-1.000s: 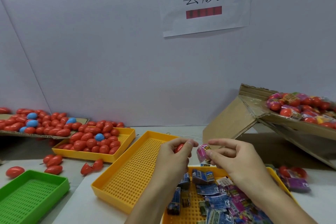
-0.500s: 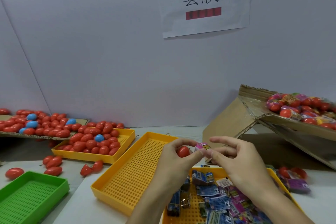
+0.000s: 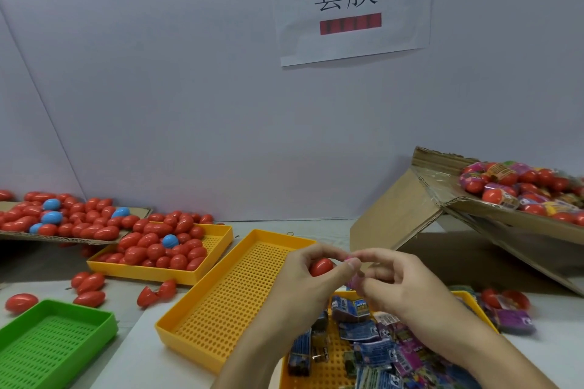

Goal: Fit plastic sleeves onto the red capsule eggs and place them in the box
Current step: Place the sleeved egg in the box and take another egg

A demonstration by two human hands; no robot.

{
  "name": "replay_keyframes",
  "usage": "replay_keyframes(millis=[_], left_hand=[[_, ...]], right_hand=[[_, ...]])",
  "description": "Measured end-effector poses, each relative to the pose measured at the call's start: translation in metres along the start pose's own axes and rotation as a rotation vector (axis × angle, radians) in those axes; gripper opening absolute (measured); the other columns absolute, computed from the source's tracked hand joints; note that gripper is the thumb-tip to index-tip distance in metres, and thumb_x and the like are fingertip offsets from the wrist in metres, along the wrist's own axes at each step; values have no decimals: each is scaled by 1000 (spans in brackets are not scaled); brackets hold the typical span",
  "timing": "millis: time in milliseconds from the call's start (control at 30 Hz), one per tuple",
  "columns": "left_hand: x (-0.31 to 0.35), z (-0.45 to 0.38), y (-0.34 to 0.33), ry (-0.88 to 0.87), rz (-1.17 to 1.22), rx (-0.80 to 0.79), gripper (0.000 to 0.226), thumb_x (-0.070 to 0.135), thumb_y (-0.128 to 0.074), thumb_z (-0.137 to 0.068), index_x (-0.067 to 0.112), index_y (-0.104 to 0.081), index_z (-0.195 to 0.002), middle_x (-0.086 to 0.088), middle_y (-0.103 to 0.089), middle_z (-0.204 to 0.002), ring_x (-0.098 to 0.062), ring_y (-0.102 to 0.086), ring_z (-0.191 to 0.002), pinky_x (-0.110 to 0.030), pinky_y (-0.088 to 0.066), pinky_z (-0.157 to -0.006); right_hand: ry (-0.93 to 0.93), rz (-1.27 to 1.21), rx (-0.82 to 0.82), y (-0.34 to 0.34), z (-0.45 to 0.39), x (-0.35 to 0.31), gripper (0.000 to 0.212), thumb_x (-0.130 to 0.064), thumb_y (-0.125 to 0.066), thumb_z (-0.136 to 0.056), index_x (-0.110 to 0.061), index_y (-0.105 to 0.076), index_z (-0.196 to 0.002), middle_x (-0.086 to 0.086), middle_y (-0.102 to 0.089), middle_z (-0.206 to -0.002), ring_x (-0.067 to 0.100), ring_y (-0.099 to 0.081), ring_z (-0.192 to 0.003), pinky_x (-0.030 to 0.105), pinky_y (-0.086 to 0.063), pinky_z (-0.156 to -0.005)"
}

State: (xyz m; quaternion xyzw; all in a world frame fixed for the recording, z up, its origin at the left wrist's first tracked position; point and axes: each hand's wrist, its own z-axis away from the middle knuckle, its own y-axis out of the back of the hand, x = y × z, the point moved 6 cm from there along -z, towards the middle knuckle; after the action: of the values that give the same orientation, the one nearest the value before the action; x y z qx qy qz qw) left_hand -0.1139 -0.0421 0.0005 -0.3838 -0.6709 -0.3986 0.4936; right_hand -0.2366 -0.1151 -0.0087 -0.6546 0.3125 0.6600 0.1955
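Red bare eggs [image 3: 159, 249] heap the yellow tray [image 3: 218, 238] and the cardboard sheet [image 3: 72, 240] at left, so I judge most of the job is left. At centre the left hand [image 3: 303, 281] pinches one red egg [image 3: 320, 267], and the right hand [image 3: 401, 287] pinches a pink sleeve [image 3: 356, 278] just beside it, not yet on. Loose sleeves [image 3: 373, 344] fill the near tray. Above, a paper sign [image 3: 350, 3] reads 套膜. At right, sleeved eggs [image 3: 518, 189] already lie in the cardboard box [image 3: 420, 208]

paper sign [image 3: 354, 6] on wall, "套膜" (black)
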Motion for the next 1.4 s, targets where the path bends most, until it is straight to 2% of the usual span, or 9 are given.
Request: replay_keyframes(millis=[200, 367, 467, 567, 800, 967, 1133, 1300, 1400], left_hand=[[-1, -1, 4, -10, -12, -6, 37, 56, -74, -67, 27, -74, -89, 11, -59, -62, -9, -51, -54, -21, -48, -57], [-2, -1, 3, -3, -23, -50, 37, 58, -71, -72, 25, -74, -89, 10, -54, -58, -9, -48, -54, -21, -46, -57], [-4, -2, 2, 7, -37, -74, 28, 50, -71, -82, 23, -73, -89, 9, -52, -59, -10, -48, -55, -27, -46, -60], [-5, -3, -2, 0, -32, -72, 12, 32, -66, -92, 25, -73, -86, 9, -55, -60, -8, -49, -55, -23, -46, -58], [-6, -4, 1, -1, -22, 20, 13, 14, -58, -95, 15, -70, -91, 2, -57, -60, -13, -51, -55, -33, -49, -61], [-2, -4, 0, -25, -41, 16, 10, 21, -71, -89, 11, -70, -90, -1, -66, -67, -15, -55, -58, -32, -52, -62], [3, -3, 4, -55, -16, 103, 5, 13, -68, -92, 11, -70, -87, -2, -68, -69, -13, -50, -54, -22, -44, -51], [5, -4, 9, -95, -16, 185, 8, 11, -67, -91, 14, -72, -85, 8, -63, -63, -5, -51, -55, -16, -42, -53], [4, -4, 11, -99, -32, 223, 10, 8, -66, -91, 14, -72, -85, 5, -65, -68, -3, -52, -56, -16, -42, -53]], right_hand=[[-77, -263, -48, -1, -2, 6, 24, -8, -71, -87, -7, -68, -110, 14, -64, -79, 18, -60, -71, 29, -55, -68], [-46, -309, -75, -2, 1, -1, 36, -36, -82, -67, -15, -75, -95, -1, -61, -79, 12, -57, -75, 27, -50, -64], [-33, -297, -59, -3, 0, -3, 37, -51, -78, -77, -14, -72, -78, -1, -52, -75, 12, -52, -72, 26, -44, -60], [-28, -249, 5, -2, -2, -1, 35, -50, -68, -75, -16, -73, -71, 2, -50, -73, 14, -51, -71, 26, -43, -58], [60, -148, 37, 0, -3, -4, 33, -49, -68, -73, -18, -77, -77, 5, -53, -72, 14, -49, -71, 29, -43, -66], [129, -229, 88, 4, -3, -7, 39, -44, -74, -69, -9, -79, -86, 9, -50, -66, 6, -33, -47, 15, -30, -41], [130, -244, 47, 2, -1, -10, 36, -41, -74, -70, -10, -80, -88, 7, -42, -59, 8, -29, -47, 18, -26, -39], [176, -60, 103, 1, 4, -18, 38, -47, -66, -73, -14, -81, -83, -10, -57, -49, -2, -52, -44, 9, -37, -40], [167, -15, 117, -1, 4, -19, 41, -48, -60, -77, -12, -80, -81, -13, -57, -46, -8, -53, -43, 5, -38, -43]])
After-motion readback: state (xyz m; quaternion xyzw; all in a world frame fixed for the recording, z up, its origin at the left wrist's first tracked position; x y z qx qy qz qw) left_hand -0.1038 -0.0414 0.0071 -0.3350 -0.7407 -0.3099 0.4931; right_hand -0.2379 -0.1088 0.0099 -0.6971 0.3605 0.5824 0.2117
